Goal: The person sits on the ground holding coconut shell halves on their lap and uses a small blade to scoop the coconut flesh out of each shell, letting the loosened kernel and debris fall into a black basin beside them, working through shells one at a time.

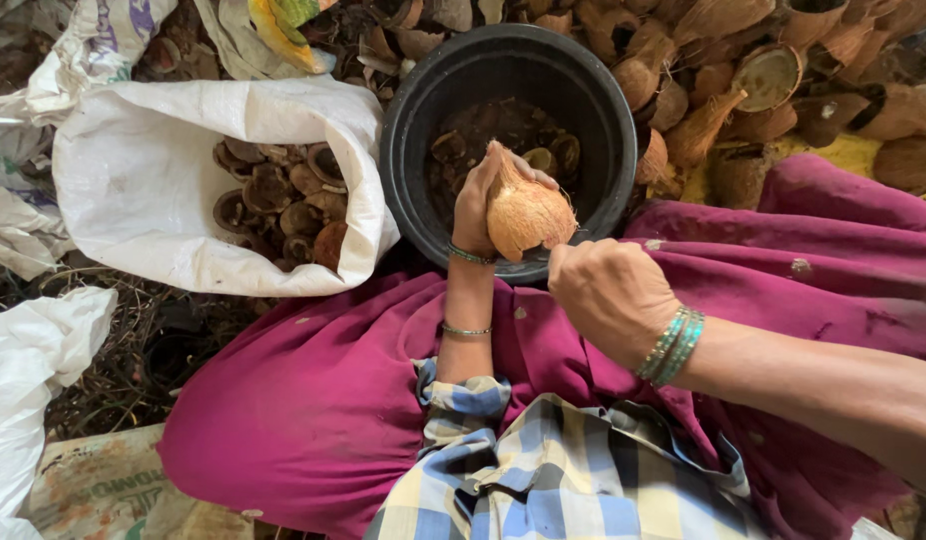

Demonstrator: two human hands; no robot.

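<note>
Over the black tub (413, 150), left hand (475, 205) gripping coconut (528, 215), tip up-left, right hand (611, 295) fisted.

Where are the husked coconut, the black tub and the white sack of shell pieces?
husked coconut (528, 215), head view, its fibrous side.
black tub (408, 150), head view, left rim.
white sack (143, 180), head view, folded-back cloth.

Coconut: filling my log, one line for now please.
left hand holds coconut | right hand beside it | over black tub

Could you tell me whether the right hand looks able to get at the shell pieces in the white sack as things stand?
Probably not directly: the right hand is closed beside the coconut, and the left hand holding it lies between it and the white sack.
</note>
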